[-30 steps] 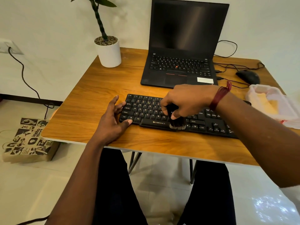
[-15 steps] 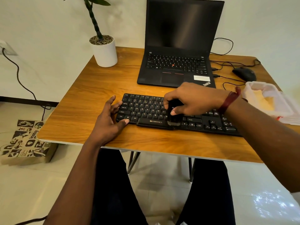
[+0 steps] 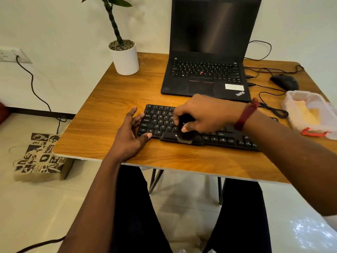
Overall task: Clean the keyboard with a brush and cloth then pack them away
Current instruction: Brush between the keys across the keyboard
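Head view, looking down on a wooden surface [image 3: 109, 106]. One black keyboard [image 3: 160, 119] lies across the near half of it, its long side roughly parallel to the front edge.

One small black brush [image 3: 185, 137] stands on the keyboard's bottom row, beside the space bar, with its bristles pointing down against the keys. The right hand [image 3: 206, 114] grips the brush from above. Its fingers [image 3: 179, 114] are curled closed round the brush body and the thumb is pressed to the near side. A dark red band [image 3: 246, 114] circles that wrist.

The left hand [image 3: 129, 136] lies flat at the keyboard's left end. Its fingers [image 3: 135, 118] are extended and slightly spread, the tips touch the keyboard's left edge, and the thumb rests on its front left corner. This hand holds nothing.

One translucent container [image 3: 310, 99] with a red clasp sits at the right edge of the surface, apart from the keyboard. Inside it lies one yellow cloth [image 3: 306, 112].

Behind the keyboard stands one open black laptop [image 3: 209, 42] with a dark screen. One black mouse [image 3: 284, 82] lies to its right, and black cables trail between the two. One white pot [image 3: 125, 59] holding a green plant stands at the far left corner.

On the floor to the left lies one printed paper bag [image 3: 42, 157], below a wall socket [image 3: 11, 55] with a cord plugged in.
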